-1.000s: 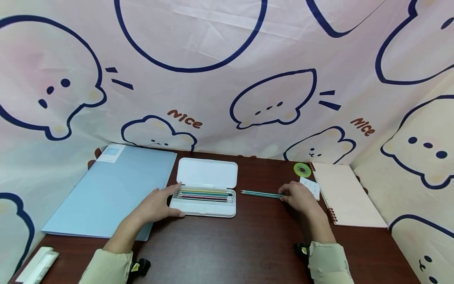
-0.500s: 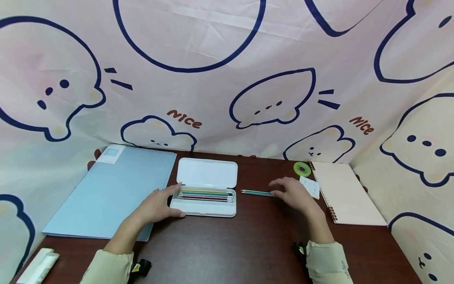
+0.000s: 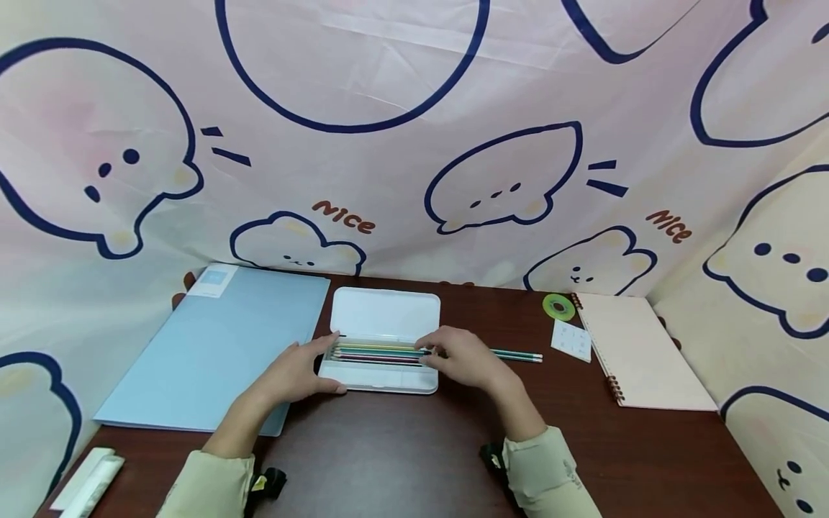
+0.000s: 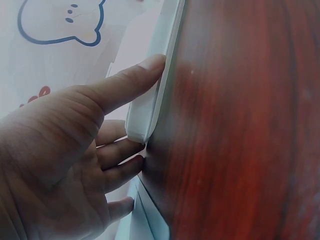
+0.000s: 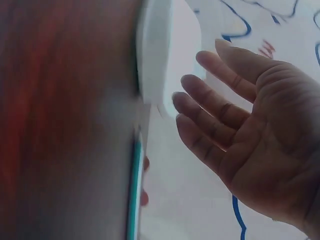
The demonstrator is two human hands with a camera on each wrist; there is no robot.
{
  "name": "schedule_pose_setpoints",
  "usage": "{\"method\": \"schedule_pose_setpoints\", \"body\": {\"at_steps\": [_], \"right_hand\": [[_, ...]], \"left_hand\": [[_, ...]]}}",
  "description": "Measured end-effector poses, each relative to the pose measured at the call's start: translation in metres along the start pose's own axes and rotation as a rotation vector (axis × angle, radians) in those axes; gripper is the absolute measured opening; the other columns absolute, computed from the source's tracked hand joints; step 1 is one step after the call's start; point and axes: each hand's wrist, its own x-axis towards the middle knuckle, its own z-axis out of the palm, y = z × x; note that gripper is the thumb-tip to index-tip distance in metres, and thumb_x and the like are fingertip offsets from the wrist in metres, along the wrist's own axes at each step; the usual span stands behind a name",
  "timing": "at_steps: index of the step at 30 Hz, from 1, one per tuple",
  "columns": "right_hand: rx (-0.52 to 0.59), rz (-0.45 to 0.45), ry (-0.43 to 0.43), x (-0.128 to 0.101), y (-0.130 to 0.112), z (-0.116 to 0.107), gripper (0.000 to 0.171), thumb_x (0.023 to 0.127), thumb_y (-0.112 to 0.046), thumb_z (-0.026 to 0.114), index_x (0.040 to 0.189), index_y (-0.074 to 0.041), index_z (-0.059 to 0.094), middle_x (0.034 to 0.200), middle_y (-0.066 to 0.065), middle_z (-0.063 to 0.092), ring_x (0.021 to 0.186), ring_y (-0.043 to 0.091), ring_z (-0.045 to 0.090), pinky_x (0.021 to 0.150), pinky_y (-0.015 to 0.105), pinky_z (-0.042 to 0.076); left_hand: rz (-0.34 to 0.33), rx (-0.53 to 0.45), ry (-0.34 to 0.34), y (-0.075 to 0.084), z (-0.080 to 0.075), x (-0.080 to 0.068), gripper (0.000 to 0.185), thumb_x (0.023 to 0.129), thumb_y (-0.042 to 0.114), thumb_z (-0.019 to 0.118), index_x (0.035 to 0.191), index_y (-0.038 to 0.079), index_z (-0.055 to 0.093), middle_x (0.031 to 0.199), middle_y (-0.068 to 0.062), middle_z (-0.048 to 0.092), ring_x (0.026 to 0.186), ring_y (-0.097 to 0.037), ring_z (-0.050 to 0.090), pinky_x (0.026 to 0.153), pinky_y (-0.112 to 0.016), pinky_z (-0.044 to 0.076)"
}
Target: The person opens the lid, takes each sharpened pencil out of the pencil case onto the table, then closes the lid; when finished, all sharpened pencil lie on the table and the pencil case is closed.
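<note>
An open white pencil case (image 3: 378, 379) lies on the dark wooden table (image 3: 401, 446), its lid (image 3: 385, 314) folded back. Several coloured pencils (image 3: 372, 352) lie in its tray. My left hand (image 3: 301, 368) rests against the case's left end, thumb along the front edge and fingers straight; the left wrist view shows the thumb (image 4: 131, 82) touching the case's (image 4: 145, 107) rim. Over the right end of the case hovers my right hand (image 3: 453, 356), holding nothing, its fingers (image 5: 210, 107) spread and relaxed. Two teal pencils (image 3: 518, 355) lie on the table just right of that hand.
A light blue folder (image 3: 214, 345) lies left of the case. At the right are a pink spiral notebook (image 3: 637, 352), a green tape roll (image 3: 558, 307) and a small white card (image 3: 571, 339). A white object (image 3: 87, 482) sits at the near left corner. Printed cloth walls the table.
My right hand has moved left from the teal pencils to the case's right end, leaving the pencils on the table. The left hand has stayed at the case.
</note>
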Motion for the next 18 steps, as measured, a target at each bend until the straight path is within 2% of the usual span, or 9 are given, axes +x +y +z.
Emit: {"method": "schedule_pose_setpoints", "body": {"at_steps": [4,6,9,13,18], "right_hand": [[-0.039,-0.043,-0.071,0.003,-0.01,0.01,0.034,0.1,-0.03,0.066,0.131,-0.017,0.07,0.126,0.003,0.071,0.113,0.019,0.065,0.097,0.041,0.055],[-0.068,-0.048,-0.099,0.003,-0.013,0.013,0.037,0.1,-0.032,0.065,0.134,-0.017,0.067,0.133,0.004,0.068,0.125,0.021,0.061,0.105,0.044,0.051],[-0.081,-0.029,-0.126,0.002,-0.016,0.016,0.04,0.101,-0.034,0.064,0.137,-0.017,0.064,0.14,0.006,0.063,0.135,0.026,0.054,0.112,0.047,0.046],[-0.082,0.008,-0.128,-0.001,-0.016,0.018,0.044,0.1,-0.035,0.064,0.141,-0.018,0.06,0.145,0.008,0.058,0.139,0.028,0.05,0.113,0.049,0.044],[-0.101,0.018,-0.132,-0.003,-0.017,0.019,0.048,0.1,-0.036,0.064,0.144,-0.017,0.058,0.145,0.01,0.058,0.137,0.028,0.053,0.111,0.049,0.046]], "left_hand": [[0.007,0.007,0.002,-0.001,-0.001,0.0,0.103,0.073,0.045,0.09,0.153,0.002,0.043,0.151,-0.023,0.051,0.139,-0.043,0.049,0.119,-0.07,0.022],[0.009,0.01,0.006,-0.001,-0.001,0.0,0.102,0.073,0.044,0.09,0.153,0.002,0.043,0.151,-0.023,0.051,0.139,-0.044,0.049,0.119,-0.07,0.022],[0.008,0.007,0.007,0.0,-0.001,0.0,0.102,0.073,0.044,0.09,0.153,0.002,0.043,0.151,-0.023,0.051,0.139,-0.044,0.049,0.119,-0.07,0.022],[0.013,0.011,0.004,-0.001,0.0,0.001,0.101,0.073,0.044,0.09,0.153,0.002,0.043,0.151,-0.023,0.051,0.138,-0.044,0.05,0.118,-0.07,0.023],[0.016,0.015,0.007,-0.002,0.003,0.001,0.1,0.074,0.04,0.09,0.153,0.002,0.043,0.151,-0.022,0.052,0.138,-0.043,0.051,0.118,-0.071,0.023]]}}
